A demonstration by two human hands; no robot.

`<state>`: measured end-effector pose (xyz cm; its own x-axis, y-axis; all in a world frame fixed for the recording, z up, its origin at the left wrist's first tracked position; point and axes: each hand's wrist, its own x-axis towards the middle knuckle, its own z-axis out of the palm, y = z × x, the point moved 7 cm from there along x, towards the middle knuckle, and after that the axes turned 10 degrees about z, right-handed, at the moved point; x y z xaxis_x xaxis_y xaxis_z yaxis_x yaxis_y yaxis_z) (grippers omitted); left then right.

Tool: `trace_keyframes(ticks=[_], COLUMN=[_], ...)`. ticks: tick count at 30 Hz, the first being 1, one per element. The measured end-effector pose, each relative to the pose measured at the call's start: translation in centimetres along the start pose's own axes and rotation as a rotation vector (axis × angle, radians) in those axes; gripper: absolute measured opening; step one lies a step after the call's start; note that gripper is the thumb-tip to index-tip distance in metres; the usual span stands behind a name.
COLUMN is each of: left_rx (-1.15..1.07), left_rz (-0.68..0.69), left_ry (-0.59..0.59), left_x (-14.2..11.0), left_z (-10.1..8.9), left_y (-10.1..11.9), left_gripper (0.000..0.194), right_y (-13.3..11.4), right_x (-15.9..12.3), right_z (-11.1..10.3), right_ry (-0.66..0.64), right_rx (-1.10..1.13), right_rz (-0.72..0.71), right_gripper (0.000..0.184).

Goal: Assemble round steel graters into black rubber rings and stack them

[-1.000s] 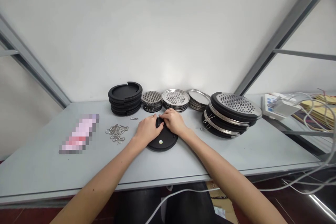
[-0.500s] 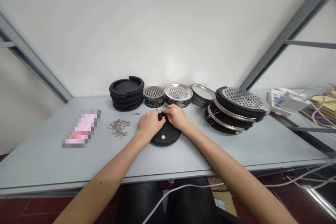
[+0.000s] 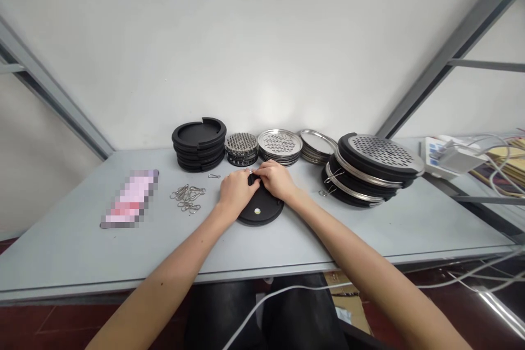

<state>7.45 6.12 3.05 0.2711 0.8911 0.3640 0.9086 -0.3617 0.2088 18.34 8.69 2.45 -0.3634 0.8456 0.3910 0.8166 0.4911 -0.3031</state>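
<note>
A round black disc (image 3: 262, 212) with a small pale centre spot lies flat on the grey table (image 3: 61, 246), its upper edge lifted into my fingers. My left hand (image 3: 235, 192) and my right hand (image 3: 274, 179) both grip that edge, fingertips meeting. A small shiny metal piece (image 3: 250, 172) shows between the fingers, and its shape is hidden. Just left of my left hand lies a single wire clip (image 3: 214, 176), beyond it a heap of wire clips (image 3: 187, 198).
Along the back stand a notched black disc stack (image 3: 199, 145), perforated metal discs (image 3: 241, 145), perforated steel plates (image 3: 279, 143), plain steel dishes (image 3: 316, 146) and a leaning black-and-steel stack (image 3: 371, 161). A pixelated package (image 3: 130, 198) lies left. A power strip (image 3: 435, 156) and cables sit right.
The whole scene has shifted slightly up and right in view as my head moved. My hands stay at the disc's upper edge, with no clear change in grip.
</note>
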Motion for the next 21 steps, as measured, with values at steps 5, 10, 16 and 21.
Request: trace_keyframes(ticks=[5,10,16,21], left_rx=[0.038,0.057,0.069,0.079], left_rz=[-0.054,-0.076,-0.049,-0.047], left_ry=[-0.022,-0.052,-0.059,-0.070], left_x=[-0.03,0.09,0.34,0.35], left_z=[-0.09,-0.12,-0.05,-0.01], left_y=[-0.17,0.07,0.37,0.35], left_gripper=[0.032,0.031,0.031,0.030], right_y=[-0.15,0.07,0.37,0.26], right_x=[0.10,0.10,0.05,0.01], right_z=[-0.06,-0.05,0.10,0.08], right_ry=[-0.004,0.009,0.003,0.009], right_rx=[0.012,0.017,0.052,0.051], right_rz=[0.003,0.015,0.012,0.005], right_gripper=[0.032,0.033,0.032,0.033])
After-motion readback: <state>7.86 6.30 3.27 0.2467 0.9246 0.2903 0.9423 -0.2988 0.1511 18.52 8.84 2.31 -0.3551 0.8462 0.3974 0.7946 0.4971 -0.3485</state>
